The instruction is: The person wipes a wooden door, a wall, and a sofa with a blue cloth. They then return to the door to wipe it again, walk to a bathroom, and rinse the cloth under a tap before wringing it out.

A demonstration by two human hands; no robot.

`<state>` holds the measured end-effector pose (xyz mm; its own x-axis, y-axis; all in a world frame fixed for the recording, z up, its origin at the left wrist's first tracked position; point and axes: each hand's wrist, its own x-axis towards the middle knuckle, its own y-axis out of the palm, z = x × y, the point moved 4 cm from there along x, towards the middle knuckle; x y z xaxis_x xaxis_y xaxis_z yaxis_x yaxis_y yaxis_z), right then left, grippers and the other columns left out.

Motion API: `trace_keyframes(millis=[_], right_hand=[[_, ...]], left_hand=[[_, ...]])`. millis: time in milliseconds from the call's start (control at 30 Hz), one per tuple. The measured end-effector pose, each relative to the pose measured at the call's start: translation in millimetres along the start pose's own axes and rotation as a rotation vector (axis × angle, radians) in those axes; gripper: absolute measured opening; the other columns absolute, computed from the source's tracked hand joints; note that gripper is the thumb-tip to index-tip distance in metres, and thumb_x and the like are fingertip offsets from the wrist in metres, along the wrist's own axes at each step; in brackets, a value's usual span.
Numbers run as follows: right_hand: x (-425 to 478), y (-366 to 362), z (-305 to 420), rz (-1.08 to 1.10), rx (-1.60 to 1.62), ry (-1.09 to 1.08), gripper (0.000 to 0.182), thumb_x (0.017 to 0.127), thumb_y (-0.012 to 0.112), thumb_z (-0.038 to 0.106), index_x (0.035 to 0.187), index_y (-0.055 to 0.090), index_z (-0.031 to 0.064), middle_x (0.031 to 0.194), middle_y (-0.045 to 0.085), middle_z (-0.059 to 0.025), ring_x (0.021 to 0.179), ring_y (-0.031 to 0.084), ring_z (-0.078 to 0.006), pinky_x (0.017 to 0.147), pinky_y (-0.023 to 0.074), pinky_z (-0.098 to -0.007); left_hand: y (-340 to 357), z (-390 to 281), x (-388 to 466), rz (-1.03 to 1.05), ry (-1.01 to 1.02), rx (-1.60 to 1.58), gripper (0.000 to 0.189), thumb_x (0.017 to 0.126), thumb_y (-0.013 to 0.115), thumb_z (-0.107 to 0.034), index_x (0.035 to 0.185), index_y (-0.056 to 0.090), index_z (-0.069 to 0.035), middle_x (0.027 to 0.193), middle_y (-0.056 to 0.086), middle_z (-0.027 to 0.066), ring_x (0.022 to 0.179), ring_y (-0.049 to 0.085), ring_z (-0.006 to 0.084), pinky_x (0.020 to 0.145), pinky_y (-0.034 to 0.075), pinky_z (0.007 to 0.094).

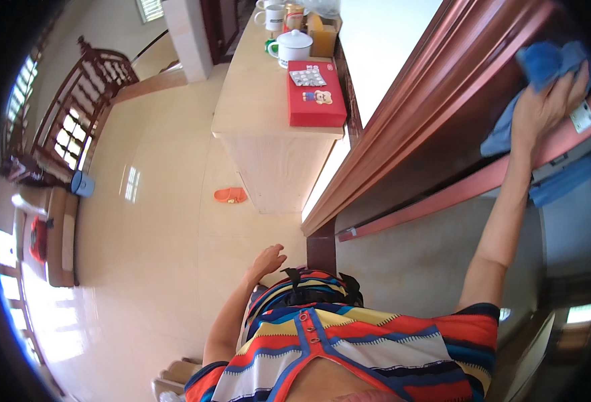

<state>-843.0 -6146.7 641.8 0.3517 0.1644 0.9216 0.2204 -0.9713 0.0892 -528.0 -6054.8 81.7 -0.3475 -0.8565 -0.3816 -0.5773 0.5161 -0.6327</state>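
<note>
At the upper right, my right hand (pixel 547 105) presses a blue cloth (pixel 500 128) against the brown wooden door (pixel 416 176). Part of the cloth bunches above my fingers. Just beside that hand, a metal plate (pixel 583 116) is set into the door's reddish edge. More blue fabric (pixel 567 176) shows beyond this edge; whether it belongs to the same cloth I cannot tell. My left hand (pixel 269 261) hangs low by my waist over the tiled floor, holding nothing, its fingers loosely apart.
A moulded door frame (pixel 376 156) slants up beside a pale wooden cabinet (pixel 270 166). On the cabinet stand a red box (pixel 318 110) with a blister pack (pixel 307 77), a lidded white mug (pixel 294 47) and other cups. An orange slipper (pixel 230 195) lies on the floor; a blue bucket (pixel 82 184) stands left.
</note>
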Motion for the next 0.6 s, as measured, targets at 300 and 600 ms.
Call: trace_keyframes(millis=[300,600], right_hand=[[-85,12,111,0.154,-0.102,0.336,0.044,0.086,0.043,0.028,0.121,0.045,0.0023,0.138,0.021,-0.0256,0.125,0.017,-0.0503,0.098,0.0138,-0.0629],[-189,-11,172,0.842,-0.284,0.126,0.032,0.082,0.051,0.025,0.109,0.054,0.0078,0.127,0.039,-0.012,0.122,0.027,-0.0447,0.092,0.0232,-0.0667]], left_hand=[[-57,115,-57,0.147,0.012,0.131,0.04,0.078,0.051,-0.026,0.105,0.055,0.003,0.102,0.058,0.0244,0.099,0.054,0.0366,0.085,0.043,0.0421],[-99,161,-84,0.168,-0.04,0.144,0.041,0.076,0.053,-0.027,0.106,0.055,0.002,0.103,0.058,0.0242,0.1,0.054,0.0367,0.085,0.044,0.0419]])
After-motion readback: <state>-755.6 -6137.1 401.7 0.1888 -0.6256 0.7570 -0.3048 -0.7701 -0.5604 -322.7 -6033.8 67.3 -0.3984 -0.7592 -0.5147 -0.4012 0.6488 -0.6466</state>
